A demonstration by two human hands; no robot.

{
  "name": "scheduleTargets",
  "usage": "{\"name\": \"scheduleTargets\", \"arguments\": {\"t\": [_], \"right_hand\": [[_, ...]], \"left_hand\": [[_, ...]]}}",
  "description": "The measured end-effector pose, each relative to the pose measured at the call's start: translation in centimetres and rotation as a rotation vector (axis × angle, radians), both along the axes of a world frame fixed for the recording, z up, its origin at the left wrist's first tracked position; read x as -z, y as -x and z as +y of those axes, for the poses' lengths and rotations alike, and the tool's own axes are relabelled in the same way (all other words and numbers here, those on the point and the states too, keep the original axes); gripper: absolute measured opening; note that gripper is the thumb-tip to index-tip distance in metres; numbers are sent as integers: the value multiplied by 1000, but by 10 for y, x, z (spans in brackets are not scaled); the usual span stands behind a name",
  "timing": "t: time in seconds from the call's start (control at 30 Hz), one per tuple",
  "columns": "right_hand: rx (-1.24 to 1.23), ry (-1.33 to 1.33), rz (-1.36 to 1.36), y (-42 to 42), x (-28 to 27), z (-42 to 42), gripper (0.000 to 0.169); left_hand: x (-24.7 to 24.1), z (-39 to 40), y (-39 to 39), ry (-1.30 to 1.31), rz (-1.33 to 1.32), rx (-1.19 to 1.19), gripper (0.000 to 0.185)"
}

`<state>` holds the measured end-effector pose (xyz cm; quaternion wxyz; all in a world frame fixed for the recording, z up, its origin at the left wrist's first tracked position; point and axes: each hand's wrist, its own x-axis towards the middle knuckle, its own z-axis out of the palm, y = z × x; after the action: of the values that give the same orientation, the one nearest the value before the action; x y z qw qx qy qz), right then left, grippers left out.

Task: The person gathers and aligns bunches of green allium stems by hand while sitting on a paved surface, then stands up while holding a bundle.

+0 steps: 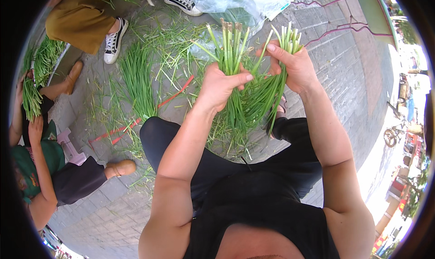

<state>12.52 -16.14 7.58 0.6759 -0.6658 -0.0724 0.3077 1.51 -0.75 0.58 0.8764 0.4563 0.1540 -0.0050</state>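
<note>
My left hand grips an upright bunch of garlic chives, its pale and partly brown stem ends pointing up past the thumb. To the right, my right hand is closed around a second bunch of garlic chives, whose leaves hang down and toward the first bunch. One stalk stands apart at the right fingertips. Where the hanging leaves of the two bunches cross, I cannot tell them apart. Left of my hands, a larger heap of chives lies on the paving by my knee.
Loose green trimmings and a red strip litter the paving. A clear plastic bag lies ahead, near a person's canvas shoe. On the left, a seated person's hand touches another chive bunch. A pink-framed stand is at upper right.
</note>
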Motion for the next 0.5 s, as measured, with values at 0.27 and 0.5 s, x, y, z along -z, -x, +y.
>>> {"name": "scheduleTargets", "arguments": {"t": [0.27, 0.5], "right_hand": [[-84, 55, -106, 8, 8, -1, 14], [-327, 261, -48, 34, 11, 5, 15]], "left_hand": [[4, -6, 0, 26, -15, -44, 21], [-10, 12, -1, 37, -126, -266, 21]]}}
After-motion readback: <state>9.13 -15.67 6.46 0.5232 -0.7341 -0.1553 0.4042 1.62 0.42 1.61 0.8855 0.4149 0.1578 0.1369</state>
